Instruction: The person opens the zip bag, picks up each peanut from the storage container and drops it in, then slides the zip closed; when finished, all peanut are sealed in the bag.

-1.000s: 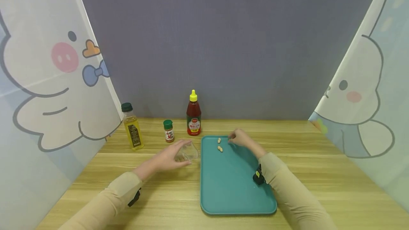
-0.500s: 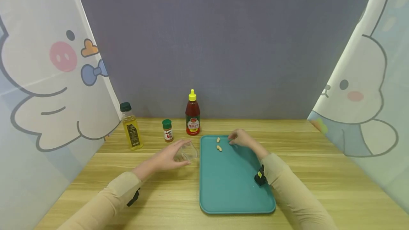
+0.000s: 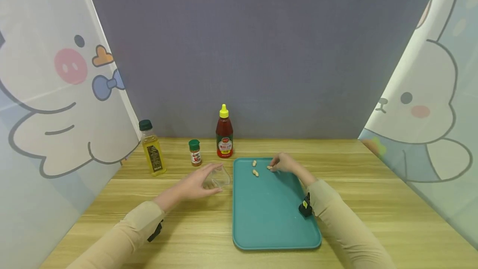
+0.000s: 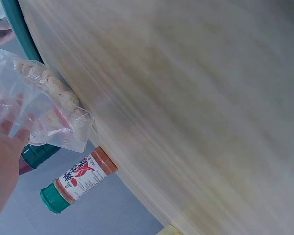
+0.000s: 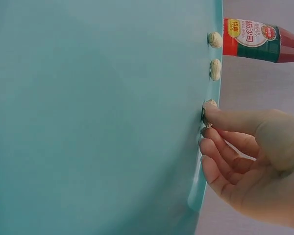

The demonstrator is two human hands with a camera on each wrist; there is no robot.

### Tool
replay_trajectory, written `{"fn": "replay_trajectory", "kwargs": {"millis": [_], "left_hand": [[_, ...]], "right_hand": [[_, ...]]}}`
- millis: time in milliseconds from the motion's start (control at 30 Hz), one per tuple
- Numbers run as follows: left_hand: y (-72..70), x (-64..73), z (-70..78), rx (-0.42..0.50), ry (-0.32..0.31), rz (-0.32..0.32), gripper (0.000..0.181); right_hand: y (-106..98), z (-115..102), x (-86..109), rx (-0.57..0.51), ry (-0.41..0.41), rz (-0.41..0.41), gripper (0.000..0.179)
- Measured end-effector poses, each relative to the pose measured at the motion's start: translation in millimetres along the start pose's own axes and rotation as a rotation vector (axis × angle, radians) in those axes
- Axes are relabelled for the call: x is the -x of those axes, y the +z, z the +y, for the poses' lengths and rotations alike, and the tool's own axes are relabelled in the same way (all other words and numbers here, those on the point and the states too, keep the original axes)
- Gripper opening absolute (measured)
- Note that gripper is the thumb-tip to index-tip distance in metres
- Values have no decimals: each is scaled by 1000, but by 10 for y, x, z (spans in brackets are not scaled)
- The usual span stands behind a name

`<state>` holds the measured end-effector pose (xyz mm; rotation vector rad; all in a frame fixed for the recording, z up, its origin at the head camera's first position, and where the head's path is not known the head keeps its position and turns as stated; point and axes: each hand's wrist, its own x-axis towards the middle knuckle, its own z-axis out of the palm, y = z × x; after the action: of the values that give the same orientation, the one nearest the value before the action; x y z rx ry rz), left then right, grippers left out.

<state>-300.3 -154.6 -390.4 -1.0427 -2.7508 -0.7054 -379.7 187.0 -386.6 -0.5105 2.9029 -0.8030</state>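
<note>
My left hand holds a clear plastic bag just left of the teal tray, thumb and fingers spread around it. In the left wrist view, whole peanuts show through the bag. Over the tray's far side, my right hand pinches an unshelled peanut between thumb and forefinger, close on the tray surface. Two more peanuts lie to its left on the tray, a farther peanut and a nearer peanut.
Behind the left hand stand an oil bottle with a dark cap and a small green-capped spice jar. A red sauce bottle with a yellow nozzle is behind the tray's left corner. A grey panel rises behind the wooden table.
My right hand has shifted slightly right, and the peanut at its fingertips now shows in the head view. The left hand and bag stay in place.
</note>
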Motion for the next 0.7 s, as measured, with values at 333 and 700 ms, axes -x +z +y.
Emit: {"fn": "replay_trajectory", "kwargs": {"millis": [333,700], "left_hand": [[10,-5,-17,-1,16,9,77],[0,-7,-25,-3,19,4,79]], "right_hand": [[-17,-44,56,0,-57,5,16],[-42,-343,125,23,-182,26,18]]}}
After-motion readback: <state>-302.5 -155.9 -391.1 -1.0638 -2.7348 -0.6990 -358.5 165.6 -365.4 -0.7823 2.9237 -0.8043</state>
